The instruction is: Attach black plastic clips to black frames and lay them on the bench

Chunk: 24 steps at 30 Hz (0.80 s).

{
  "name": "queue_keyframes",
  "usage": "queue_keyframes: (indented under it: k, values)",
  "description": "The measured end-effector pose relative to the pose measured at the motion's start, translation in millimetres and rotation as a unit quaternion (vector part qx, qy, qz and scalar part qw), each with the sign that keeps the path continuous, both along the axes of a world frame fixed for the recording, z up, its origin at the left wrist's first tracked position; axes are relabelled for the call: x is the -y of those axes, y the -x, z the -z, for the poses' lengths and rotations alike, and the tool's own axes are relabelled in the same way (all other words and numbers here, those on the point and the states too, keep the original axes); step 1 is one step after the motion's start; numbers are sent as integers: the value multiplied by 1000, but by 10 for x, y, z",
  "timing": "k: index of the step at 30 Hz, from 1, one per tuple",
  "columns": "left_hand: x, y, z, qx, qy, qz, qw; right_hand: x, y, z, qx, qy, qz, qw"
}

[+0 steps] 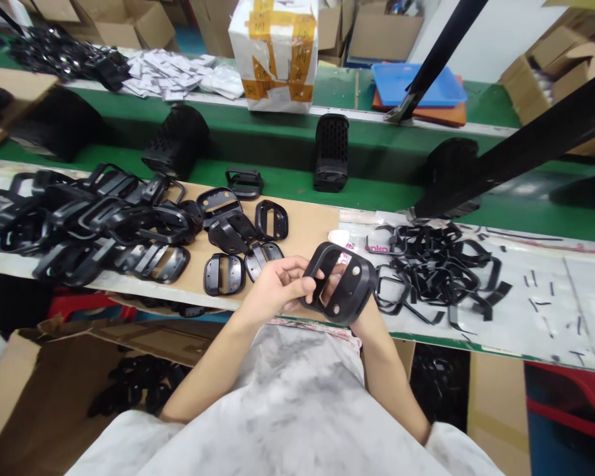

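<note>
A black plastic frame (pixel 353 291) with a rounded outline, a long slot and small round holes is held up in front of me, over the near edge of the bench. My left hand (pixel 283 283) pinches its left side between thumb and fingers. Behind the frame, my right hand (pixel 331 283) supports it from the right; a few of its fingers show through the slot and the rest is hidden. Several similar frames (pixel 224 274) lie on the cardboard just left of my hands. To the right is a heap of thin black bent strips (pixel 434 271).
More black frames are piled (pixel 104 218) at the left. Black perforated housings (pixel 331 152) stand along the green conveyor (pixel 277 173). Beyond are a taped white box (pixel 275 59) and a blue tray (pixel 419 84). A black post (pixel 515 145) slants in at right; an open carton (pixel 44 396) sits below left.
</note>
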<state>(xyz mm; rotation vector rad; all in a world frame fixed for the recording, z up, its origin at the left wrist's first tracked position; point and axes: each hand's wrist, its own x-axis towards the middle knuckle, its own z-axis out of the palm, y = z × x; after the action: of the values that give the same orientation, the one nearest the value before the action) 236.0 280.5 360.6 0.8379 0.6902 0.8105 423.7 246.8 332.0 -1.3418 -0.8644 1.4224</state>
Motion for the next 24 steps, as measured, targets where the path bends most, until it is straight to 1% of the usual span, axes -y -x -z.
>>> queue_keyframes:
  k: [1,3,5,8,11,13,14,16,17,18,21,24]
  values:
    - [14,-4,21,27,23,9,999,-3,9,-11,2,-11,5,1000]
    - [39,-16,71,68,61,14,996,-4,17,-24,-3,-26,-6,1000]
    - [58,-32,117,96,88,17,991,8,5,-12,5,-26,16,1000]
    - [74,-54,163,118,109,24,987,36,-36,54,9,-22,48,999]
    - [82,-57,169,114,111,21,987,40,-83,128,22,-36,70,997]
    - [81,-26,148,93,100,8,991,24,-117,167,51,-50,75,995]
    - [77,7,133,79,91,-1,993,14,-137,189,73,-58,73,993]
    - [62,111,100,47,68,-18,996,0,-186,261,121,-67,45,989]
    - [52,185,84,32,54,-25,998,-2,-217,321,148,-69,37,986]
    - [42,272,70,20,39,-30,999,-4,-250,400,177,-65,15,982]
    - [22,594,32,-23,-11,-56,998,-9,-348,724,275,-59,-19,959]
    - [44,947,-5,-72,-42,-115,990,-25,-415,1027,351,-68,-69,931]
